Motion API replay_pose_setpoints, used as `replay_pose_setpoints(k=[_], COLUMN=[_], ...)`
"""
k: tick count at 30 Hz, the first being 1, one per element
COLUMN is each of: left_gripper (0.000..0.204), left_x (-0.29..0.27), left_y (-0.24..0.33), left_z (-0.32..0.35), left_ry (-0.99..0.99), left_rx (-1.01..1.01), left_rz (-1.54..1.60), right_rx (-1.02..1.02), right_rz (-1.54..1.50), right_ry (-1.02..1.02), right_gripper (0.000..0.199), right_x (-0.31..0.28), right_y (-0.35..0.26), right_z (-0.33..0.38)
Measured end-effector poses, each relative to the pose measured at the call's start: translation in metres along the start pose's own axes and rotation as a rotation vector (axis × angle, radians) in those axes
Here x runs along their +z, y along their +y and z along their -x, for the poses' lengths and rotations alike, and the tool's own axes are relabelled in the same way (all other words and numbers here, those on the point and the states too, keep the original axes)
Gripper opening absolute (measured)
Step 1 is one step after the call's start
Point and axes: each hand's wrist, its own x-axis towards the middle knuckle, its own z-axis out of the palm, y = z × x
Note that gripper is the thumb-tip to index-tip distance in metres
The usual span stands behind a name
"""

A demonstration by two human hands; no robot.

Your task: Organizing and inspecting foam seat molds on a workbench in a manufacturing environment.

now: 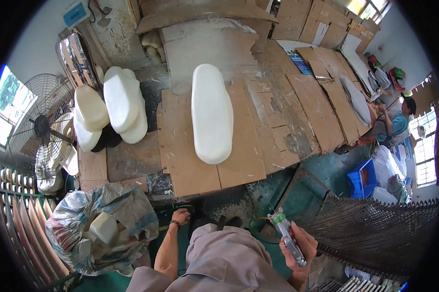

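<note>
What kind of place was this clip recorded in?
Probably a small upholstery or foam-cushion workshop: a white foam pad lies on a cardboard-covered workbench, more foam pads are stacked beside an industrial fan.

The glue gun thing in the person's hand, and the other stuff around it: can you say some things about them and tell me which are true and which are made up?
1. The right hand holds a long tool with a green cap. True.
2. The left hand holds a hammer. False: it holds nothing and reaches down by the table edge.
3. A long white foam pad lies on the cardboard-covered table. True.
4. The fan stands at the right. False: it is at the left.
</note>
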Motion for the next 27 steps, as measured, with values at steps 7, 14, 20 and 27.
replay_pose_setpoints(k=[7,14,20,27], left_gripper=[0.035,0.035,0.035,0.039], left_x=[0.004,0.015,0.025,0.033], left_y=[-0.025,-0.057,-0.069,-0.077], left_z=[0.008,0.036,0.053,0.06], left_ry=[0.016,0.049,0.083,0.089], left_rx=[-0.061,-0.09,-0.043,-0.029], left_rz=[-0.095,-0.206,-0.244,-0.129], right_rx=[0.002,0.043,0.044,0.002], right_rz=[-0.032,-0.028,-0.047,-0.099], right_ry=[-0.081,-0.024,-0.064,-0.177], right_gripper=[0.044,0.047,0.047,0.049], right_x=[-0.015,-0.021,-0.033,-0.056], right_y=[0.009,0.023,0.041,0.058], right_z=[0.017,0.031,0.044,0.061])
